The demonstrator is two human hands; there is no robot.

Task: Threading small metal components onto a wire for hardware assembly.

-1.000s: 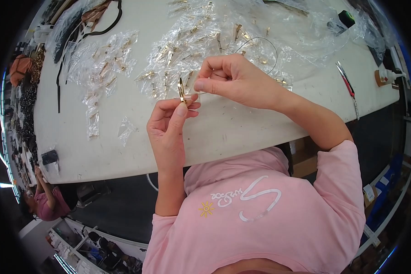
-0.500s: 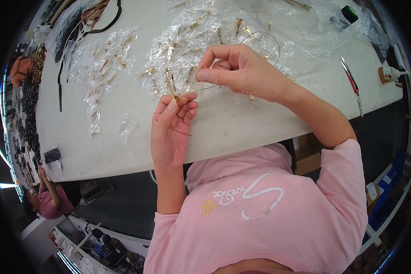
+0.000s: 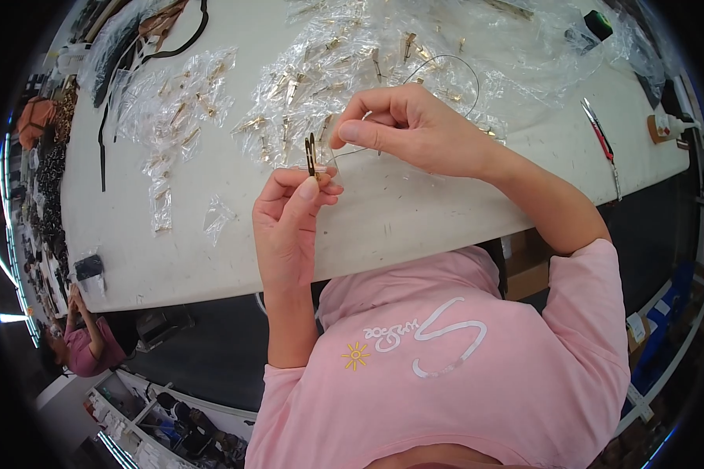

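Here the left hand [image 3: 289, 219] pinches a small gold clip [image 3: 311, 155] upright between thumb and fingertips, just above the near edge of the white table [image 3: 414, 211]. The right hand [image 3: 414, 129] is closed in a pinch on a thin wire [image 3: 352, 151], which runs from its fingertips toward the clip and loops back behind the hand in a wide ring. The wire's end looks to be at or just beside the clip's lower part; whether it has entered cannot be told.

Judging by this, the work is threading the clip onto the wire. It would go best with the clip held still and square to the wire, the grip on the wire kept close to its tip so it does not bend away, and the push short and straight.

Behind the hands lie clear plastic bags [image 3: 305, 86] of more gold clips, spread toward the far edge. A red-handled tool [image 3: 600, 141] lies toward the right edge.
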